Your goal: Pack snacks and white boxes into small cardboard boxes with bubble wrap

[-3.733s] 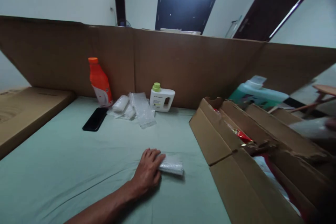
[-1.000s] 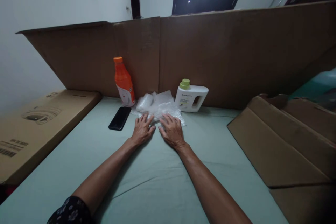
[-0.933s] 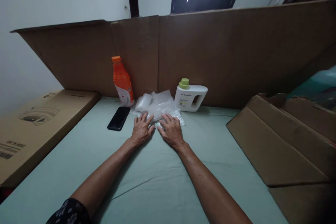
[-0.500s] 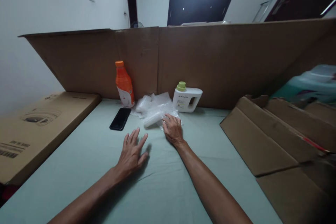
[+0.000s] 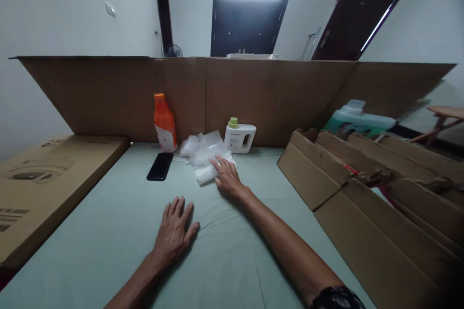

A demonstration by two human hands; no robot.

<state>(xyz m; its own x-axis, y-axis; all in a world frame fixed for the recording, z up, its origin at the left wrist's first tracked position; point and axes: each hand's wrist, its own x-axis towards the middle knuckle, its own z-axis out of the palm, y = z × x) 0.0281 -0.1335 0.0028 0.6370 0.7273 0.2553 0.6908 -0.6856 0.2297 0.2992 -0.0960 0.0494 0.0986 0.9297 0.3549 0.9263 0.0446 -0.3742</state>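
Note:
My right hand [image 5: 227, 177] lies flat with its fingers on a pile of clear bubble wrap [image 5: 203, 154] at the back of the pale green cloth [image 5: 108, 231]. A rolled bubble-wrap piece [image 5: 205, 175] sits just left of its fingers. My left hand [image 5: 174, 229] rests palm down on the cloth, fingers spread, holding nothing. Behind the wrap stand an orange bottle [image 5: 164, 123] and a white jug with a green cap [image 5: 239, 136]. A black phone [image 5: 160, 166] lies left of the wrap.
A tall cardboard wall [image 5: 253, 96] runs across the back. An open cardboard box [image 5: 362, 198] fills the right side, with a teal bottle [image 5: 357, 119] behind it. A flat printed carton [image 5: 43, 178] lies at the left.
My left hand has pulled back from the bubble wrap toward me and now rests on the cloth. My right hand stays on the wrap. The view has lifted and turned to the right.

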